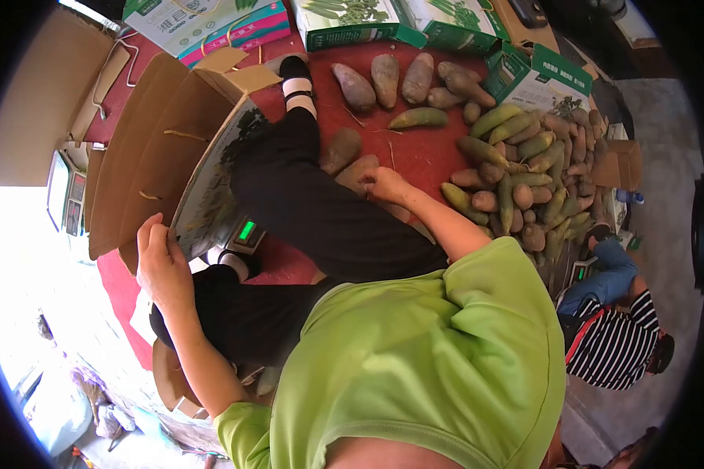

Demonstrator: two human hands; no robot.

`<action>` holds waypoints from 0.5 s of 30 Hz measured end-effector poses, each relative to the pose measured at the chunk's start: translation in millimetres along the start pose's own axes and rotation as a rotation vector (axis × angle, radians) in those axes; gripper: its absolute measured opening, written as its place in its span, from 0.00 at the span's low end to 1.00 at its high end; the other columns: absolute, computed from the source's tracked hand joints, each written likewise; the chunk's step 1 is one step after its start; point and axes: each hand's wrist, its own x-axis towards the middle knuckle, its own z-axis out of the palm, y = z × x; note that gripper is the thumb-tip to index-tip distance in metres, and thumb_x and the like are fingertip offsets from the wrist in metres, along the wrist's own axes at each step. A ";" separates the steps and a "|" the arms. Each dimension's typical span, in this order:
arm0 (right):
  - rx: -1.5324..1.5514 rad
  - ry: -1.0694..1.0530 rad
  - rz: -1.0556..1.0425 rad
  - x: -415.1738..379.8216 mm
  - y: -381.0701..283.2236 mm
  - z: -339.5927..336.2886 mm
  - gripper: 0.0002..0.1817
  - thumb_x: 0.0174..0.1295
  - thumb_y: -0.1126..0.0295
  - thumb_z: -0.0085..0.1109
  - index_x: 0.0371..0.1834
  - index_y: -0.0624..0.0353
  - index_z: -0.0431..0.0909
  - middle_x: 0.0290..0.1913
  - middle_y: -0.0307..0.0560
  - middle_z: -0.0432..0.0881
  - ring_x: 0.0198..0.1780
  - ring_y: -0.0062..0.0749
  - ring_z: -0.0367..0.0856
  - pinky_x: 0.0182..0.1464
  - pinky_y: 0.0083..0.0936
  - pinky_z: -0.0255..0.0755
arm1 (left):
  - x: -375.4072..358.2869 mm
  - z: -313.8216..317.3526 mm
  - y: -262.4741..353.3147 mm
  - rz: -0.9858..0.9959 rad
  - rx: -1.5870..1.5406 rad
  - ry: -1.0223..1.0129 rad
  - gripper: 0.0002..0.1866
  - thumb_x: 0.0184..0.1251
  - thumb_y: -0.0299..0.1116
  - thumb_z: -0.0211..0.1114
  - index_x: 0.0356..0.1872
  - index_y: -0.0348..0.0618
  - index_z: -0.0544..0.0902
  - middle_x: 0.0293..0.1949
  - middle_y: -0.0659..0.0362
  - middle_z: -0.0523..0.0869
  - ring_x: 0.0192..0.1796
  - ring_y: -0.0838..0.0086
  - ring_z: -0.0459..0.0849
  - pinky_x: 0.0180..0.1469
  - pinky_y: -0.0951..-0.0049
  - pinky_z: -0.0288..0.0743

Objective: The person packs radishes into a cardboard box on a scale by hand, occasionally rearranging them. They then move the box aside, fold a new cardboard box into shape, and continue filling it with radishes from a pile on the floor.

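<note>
An open cardboard box (156, 148) stands tilted at the left, its brown inner side and corded handles showing. My left hand (162, 254) is at the box's lower edge, fingers closed on it. Beyond my knee, my right hand (385, 186) has its fingers bent against a brownish root vegetable (357, 173) on the red cloth (352, 117). Another root (342, 150) lies just above that one. Beside the box, a scale with a lit green display (247, 230) is partly hidden by the box and my leg.
A large heap of green and brown roots (536, 176) lies at the right. Several roots (418, 78) rest near the printed green boxes (352, 27) at the back. Another scale (74, 203) stands far left. A person in a striped top (614, 348) sits at the right.
</note>
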 end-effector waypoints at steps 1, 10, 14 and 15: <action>-0.006 -0.090 0.108 -8.4 -5.9 -3.5 0.14 0.57 0.71 0.61 0.47 0.54 0.82 0.42 0.50 0.85 0.45 0.42 0.83 0.47 0.35 0.76 | -1.8 -0.6 0.2 -0.055 -0.001 -0.036 0.06 0.61 0.23 0.59 0.39 0.42 0.79 0.50 0.60 0.83 0.47 0.59 0.83 0.46 0.64 0.77; -0.186 0.005 0.300 -32.4 57.0 -30.0 0.15 0.56 0.66 0.61 0.47 0.52 0.81 0.45 0.54 0.83 0.51 0.49 0.80 0.54 0.40 0.73 | -19.5 7.7 -27.6 -0.026 0.070 -0.004 0.10 0.64 0.29 0.61 0.45 0.52 0.83 0.46 0.62 0.84 0.44 0.62 0.85 0.41 0.63 0.78; -0.344 0.338 0.446 -46.1 108.6 -79.4 0.20 0.57 0.67 0.60 0.54 0.50 0.76 0.60 0.52 0.72 0.56 0.51 0.76 0.57 0.42 0.72 | -18.9 9.8 -25.6 -0.045 0.095 -0.009 0.11 0.64 0.28 0.60 0.45 0.54 0.83 0.46 0.62 0.84 0.44 0.62 0.85 0.41 0.62 0.78; -0.364 0.420 0.484 -53.7 116.3 -94.7 0.22 0.57 0.67 0.60 0.57 0.50 0.74 0.64 0.51 0.68 0.58 0.51 0.75 0.58 0.42 0.72 | -18.8 10.3 -25.0 -0.048 0.106 -0.006 0.11 0.64 0.28 0.60 0.46 0.54 0.83 0.46 0.61 0.84 0.44 0.62 0.85 0.41 0.62 0.78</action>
